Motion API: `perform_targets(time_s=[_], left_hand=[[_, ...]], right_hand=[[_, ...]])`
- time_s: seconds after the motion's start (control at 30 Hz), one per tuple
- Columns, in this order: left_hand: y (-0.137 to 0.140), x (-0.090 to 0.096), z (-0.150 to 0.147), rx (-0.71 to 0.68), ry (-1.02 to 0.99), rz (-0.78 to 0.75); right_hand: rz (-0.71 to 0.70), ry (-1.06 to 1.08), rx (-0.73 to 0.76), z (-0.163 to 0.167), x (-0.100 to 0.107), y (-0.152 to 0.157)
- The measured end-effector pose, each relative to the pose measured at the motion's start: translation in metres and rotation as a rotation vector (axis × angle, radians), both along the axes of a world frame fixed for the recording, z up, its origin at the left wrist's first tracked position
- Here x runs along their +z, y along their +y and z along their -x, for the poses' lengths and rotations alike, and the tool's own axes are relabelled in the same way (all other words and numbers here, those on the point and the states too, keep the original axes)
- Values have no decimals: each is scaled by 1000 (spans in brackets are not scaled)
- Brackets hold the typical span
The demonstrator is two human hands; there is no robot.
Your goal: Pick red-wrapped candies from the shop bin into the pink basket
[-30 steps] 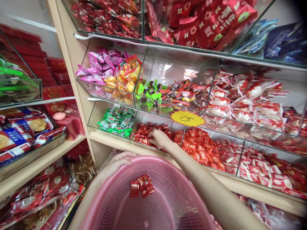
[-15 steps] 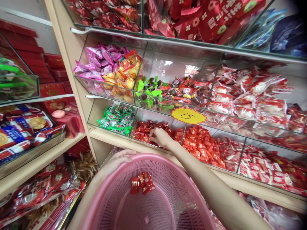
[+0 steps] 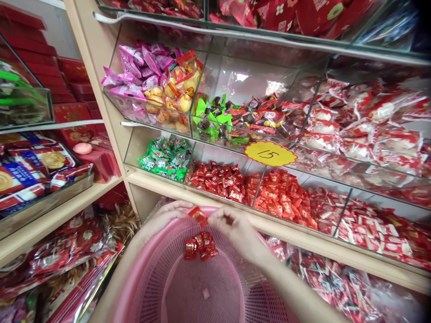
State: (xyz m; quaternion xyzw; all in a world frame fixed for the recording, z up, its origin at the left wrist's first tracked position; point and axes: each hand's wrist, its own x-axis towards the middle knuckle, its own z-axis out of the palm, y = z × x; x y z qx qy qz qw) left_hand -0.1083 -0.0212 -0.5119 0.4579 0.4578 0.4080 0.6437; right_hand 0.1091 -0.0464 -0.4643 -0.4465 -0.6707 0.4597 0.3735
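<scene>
My left hand (image 3: 170,214) lies over the far left rim of a pink plastic basket (image 3: 134,287), gripping it. Above the basket's far side is my right hand (image 3: 232,226), with a red-wrapped candy (image 3: 198,216) at its pinched fingertips; both are slightly blurred. Several red-wrapped candies (image 3: 202,246) rest together inside the basket, toward its far side. Just beyond the rim, a shelf compartment holds a pile of similar dark red candies (image 3: 218,179). Green-wrapped candies (image 3: 164,157) fill the compartment to its left, and brighter red candies (image 3: 284,195) the one to its right.
Clear-fronted bins above hold purple packets (image 3: 144,67) and red-and-white wrapped sweets (image 3: 363,116). A yellow price tag (image 3: 270,154) marked 15 hangs from the shelf edge. The wooden shelf front (image 3: 161,188) runs behind the basket. Bagged goods (image 3: 336,273) sit below right.
My right hand has come back from the dark red candy compartment to above the basket, bringing a red-wrapped candy. My left hand stays on the rim. The view has shifted slightly.
</scene>
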Motion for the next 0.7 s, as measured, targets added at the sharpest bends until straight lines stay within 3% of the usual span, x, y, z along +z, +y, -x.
perform_targets(time_s=[0.13,0.3,0.5,0.7], left_hand=[[-1,3,-1,-13,21,-3],[0,3,0,-6,54,-2],[4,-2,2,-6,3,11],[3,-1,1,-7,-21,16]], right_hand=[[386,181,-55,8,-46,-18],[646,144,-272,10,-72,-16],[727,228,-343,9,-84,-17],[696,278,-376,16,-88,-19]])
